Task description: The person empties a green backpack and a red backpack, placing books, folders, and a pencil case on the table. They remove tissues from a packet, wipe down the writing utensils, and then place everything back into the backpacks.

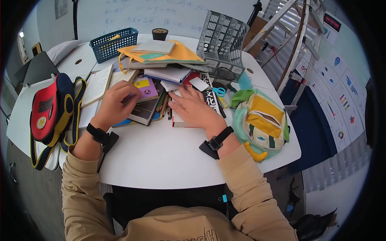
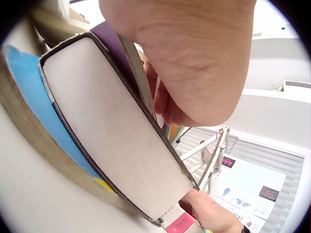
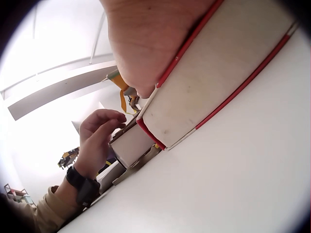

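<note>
My left hand (image 1: 120, 102) is over the left side of the book pile, fingers curled beside a purple book (image 1: 148, 90). Under it lies a thick dark-covered book (image 1: 140, 112), whose page edges (image 2: 109, 114) fill much of the left wrist view. Whether those fingers pinch a thin cover there is hidden. Palm down, my right hand (image 1: 195, 107) rests with extended fingers on a thick red-edged book (image 3: 214, 73). Pens (image 1: 163, 105) lie between the two books. Right of this hand is a black book with white characters (image 1: 210, 96).
A yellow folder (image 1: 183, 54) tops the pile behind the hands. Blue scissors (image 1: 219, 91) and a green-yellow backpack (image 1: 261, 124) are at the right. On the left are a red-navy bag (image 1: 50, 108) and an open notebook (image 1: 96, 86). Behind stand a teal basket (image 1: 114, 46) and grey rack (image 1: 221, 40).
</note>
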